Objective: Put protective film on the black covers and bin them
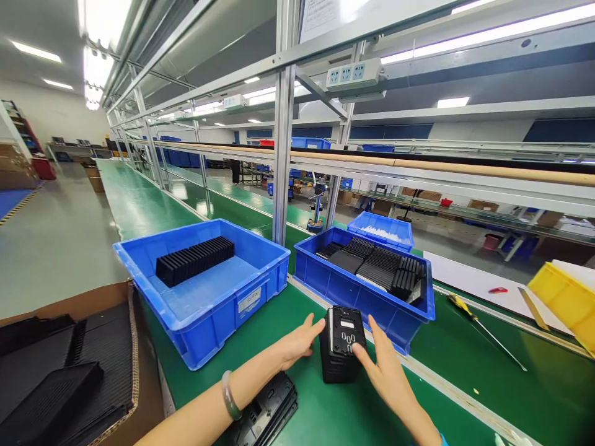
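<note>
A stack of black plastic casings point(343, 365) stands on the green bench between my hands. Its top piece has a small rectangular window and several button-shaped cutouts. My left hand point(300, 344) is open at the stack's left side, fingers stretched toward it and one fingertip at its edge. Spread wide on the right, my right hand point(383, 365) has its thumb at the top piece's near corner and its fingers apart. Under my left forearm lies a second pile of black casings point(274, 406), partly hidden by the arm.
A blue bin point(204, 334) on the left holds a row of black casings. Another blue bin point(362, 310) is packed with black parts. A cardboard box point(134, 371) of black parts stands lower left. Right lie a screwdriver point(471, 316), a ruler point(533, 308) and a yellow bin point(564, 303).
</note>
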A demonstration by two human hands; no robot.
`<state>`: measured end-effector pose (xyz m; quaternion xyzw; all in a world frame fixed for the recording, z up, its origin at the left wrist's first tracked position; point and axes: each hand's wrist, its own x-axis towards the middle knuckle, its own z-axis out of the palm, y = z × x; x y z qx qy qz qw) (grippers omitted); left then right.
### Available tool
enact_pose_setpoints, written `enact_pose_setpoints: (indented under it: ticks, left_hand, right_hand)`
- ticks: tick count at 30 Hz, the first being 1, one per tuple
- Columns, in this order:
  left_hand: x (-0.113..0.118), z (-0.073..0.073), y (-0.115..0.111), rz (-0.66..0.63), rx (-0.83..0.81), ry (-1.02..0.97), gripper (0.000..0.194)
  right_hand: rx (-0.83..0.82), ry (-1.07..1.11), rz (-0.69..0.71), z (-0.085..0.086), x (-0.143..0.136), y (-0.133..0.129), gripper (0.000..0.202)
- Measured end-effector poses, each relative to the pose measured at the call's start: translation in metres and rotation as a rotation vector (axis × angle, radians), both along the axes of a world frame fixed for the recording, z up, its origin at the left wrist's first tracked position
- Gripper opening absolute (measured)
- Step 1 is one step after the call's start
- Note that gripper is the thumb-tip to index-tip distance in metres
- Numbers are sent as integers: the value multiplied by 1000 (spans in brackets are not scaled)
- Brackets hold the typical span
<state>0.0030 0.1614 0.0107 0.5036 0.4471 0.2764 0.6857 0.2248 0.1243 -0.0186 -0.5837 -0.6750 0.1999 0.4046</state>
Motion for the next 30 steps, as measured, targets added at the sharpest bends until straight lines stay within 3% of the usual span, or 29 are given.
enact_pose_setpoints:
  ticks: [2,4,8,10,12,15,17,19,21,25,30]
  left_hand:
    - [-7,7,-12,68,115,12,116]
    - [-15,13,-28,106,234,21,109]
    - [-28,26,-65,154,499,121,76]
    - [-32,34,-82,192,635,236,62]
    - [-32,40,-97,176,702,247,61]
    - [-24,41,-117,-20,564,-91,62]
    - [-15,33,-130,-147,309,-392,62]
    - [-5,19,-141,-173,42,-610,61]
    - [2,4,-150,-121,-86,-707,59]
    - [3,-16,-157,-51,-68,-748,52]
    - [-5,-24,-163,46,18,-636,44]
  right_hand:
    - [371,-307,56,5,0,-4,51]
    - [582,-502,160,12,-3,-8,25]
    - [708,-512,194,34,-11,-25,15]
    - [752,-411,154,47,-15,-42,13]
    - [716,-255,116,60,-19,-62,14]
    - [473,-41,167,70,-28,-87,14]
    - [367,19,205,70,-34,-97,15]
    - [439,-19,160,67,-39,-101,16]
    - [592,-116,106,62,-43,-103,14]
    - [705,-203,188,51,-49,-105,11]
    - [752,-173,227,27,-58,-108,20]
